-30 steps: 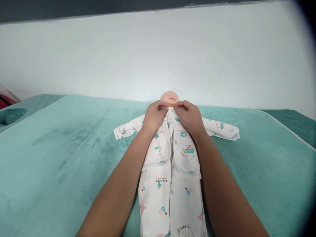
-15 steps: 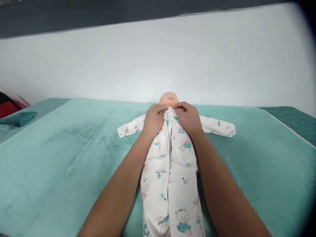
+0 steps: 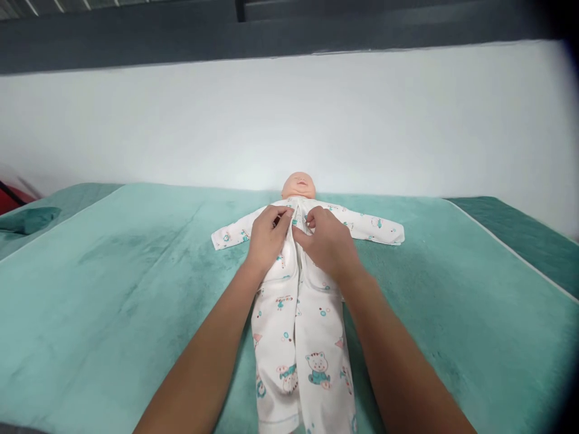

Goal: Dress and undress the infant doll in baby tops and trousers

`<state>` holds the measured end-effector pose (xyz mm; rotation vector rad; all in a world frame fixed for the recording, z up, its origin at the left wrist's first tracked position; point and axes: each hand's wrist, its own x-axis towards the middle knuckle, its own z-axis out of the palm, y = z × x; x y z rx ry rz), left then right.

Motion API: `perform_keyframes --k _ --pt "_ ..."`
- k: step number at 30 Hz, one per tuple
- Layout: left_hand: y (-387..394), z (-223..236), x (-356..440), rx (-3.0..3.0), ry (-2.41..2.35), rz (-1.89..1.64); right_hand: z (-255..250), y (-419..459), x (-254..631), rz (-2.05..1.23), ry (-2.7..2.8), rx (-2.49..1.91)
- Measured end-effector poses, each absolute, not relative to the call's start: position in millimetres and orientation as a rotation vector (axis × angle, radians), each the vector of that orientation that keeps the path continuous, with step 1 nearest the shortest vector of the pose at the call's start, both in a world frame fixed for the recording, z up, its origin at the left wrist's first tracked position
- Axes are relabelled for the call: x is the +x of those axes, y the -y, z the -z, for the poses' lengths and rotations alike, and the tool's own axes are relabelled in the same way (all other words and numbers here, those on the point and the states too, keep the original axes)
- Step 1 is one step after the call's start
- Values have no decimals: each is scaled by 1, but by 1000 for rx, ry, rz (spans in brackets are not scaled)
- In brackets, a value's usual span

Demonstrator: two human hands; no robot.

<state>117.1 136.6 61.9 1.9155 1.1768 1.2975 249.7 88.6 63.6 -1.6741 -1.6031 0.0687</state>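
A baby doll (image 3: 299,185) lies on its back on a teal blanket (image 3: 113,283), head toward the wall, arms spread. It wears a white romper (image 3: 296,325) printed with small teal and pink animals. My left hand (image 3: 266,236) pinches the left edge of the romper's front opening at the chest. My right hand (image 3: 326,241) pinches the right edge, thumb against the fabric. The two hands almost touch over the middle seam. Both forearms run along the doll's sides and hide part of the romper.
A white wall (image 3: 289,120) rises behind the blanket, with a dark band above it. A darker green cover (image 3: 525,232) shows at the right. At the far left lie a dark teal cloth (image 3: 25,220) and something red (image 3: 9,196).
Both hands have moved down from the romper's collar under the chin to the chest. The view has tilted up, showing more of the romper's legs and the doll's whole face.
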Motion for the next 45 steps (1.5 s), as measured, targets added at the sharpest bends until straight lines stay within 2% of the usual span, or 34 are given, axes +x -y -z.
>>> perform_keyframes --k 3,6,14,23,27,34,45 --pt "-135 -60 115 1923 -1155 -1252 -66 -92 249 -14 1649 -1755" --pt "-137 -58 114 1922 -1163 -1223 -69 -97 256 -93 1671 -1740" --pt "-135 -60 113 1864 -1135 -1225 -69 -99 272 -807 1299 -1414" --pt "-134 -73 121 1640 -1066 -1230 -62 -101 272 -1052 1045 -1083" --pt "-131 -76 124 1647 -1055 -1211 -62 -102 273 -1080 1046 -998" --pt "-129 -71 126 1648 -1061 -1221 -66 -100 270 -1050 1109 -1169" --pt "-130 -66 124 1553 -976 -1218 -63 -101 269 -1043 1113 -1184"
